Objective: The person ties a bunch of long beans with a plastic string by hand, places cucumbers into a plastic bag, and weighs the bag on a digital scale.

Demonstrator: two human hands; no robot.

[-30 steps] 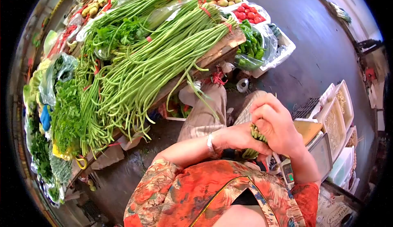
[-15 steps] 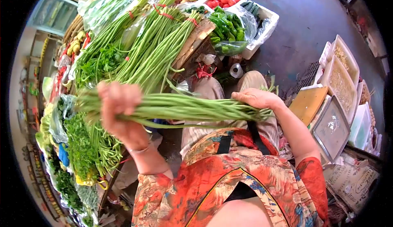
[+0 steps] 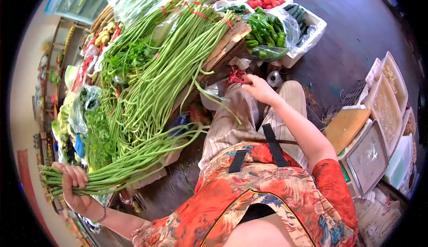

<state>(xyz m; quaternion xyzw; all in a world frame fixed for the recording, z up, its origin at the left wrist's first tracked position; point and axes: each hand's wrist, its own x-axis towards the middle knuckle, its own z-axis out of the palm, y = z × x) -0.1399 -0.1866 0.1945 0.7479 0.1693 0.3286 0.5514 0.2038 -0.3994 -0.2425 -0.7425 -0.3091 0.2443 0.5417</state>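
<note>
A loose bunch of long green beans (image 3: 129, 175) is gripped near one end by my left hand (image 3: 73, 187), out at the far left; its free ends droop toward my lap. My right hand (image 3: 261, 90) is stretched over my knees, thumb and fingers slightly apart. Its fingertips are at a tangle of red ties (image 3: 236, 74); whether they touch is unclear. Between my hands, a large pile of long beans (image 3: 174, 77) lies on the stall, some bundles bound with red ties.
Green peppers (image 3: 267, 31), tomatoes (image 3: 266, 0) and a white foam box (image 3: 314, 40) stand ahead. Leafy herbs (image 3: 100, 133) cover the stall's left side. To my right are a scale with a metal pan (image 3: 366, 158), a wooden board (image 3: 347, 129) and white trays (image 3: 383, 93).
My left hand has swung down and left with the beans. My right hand has let go of their other end and moved forward to the red ties. The view has shifted slightly.
</note>
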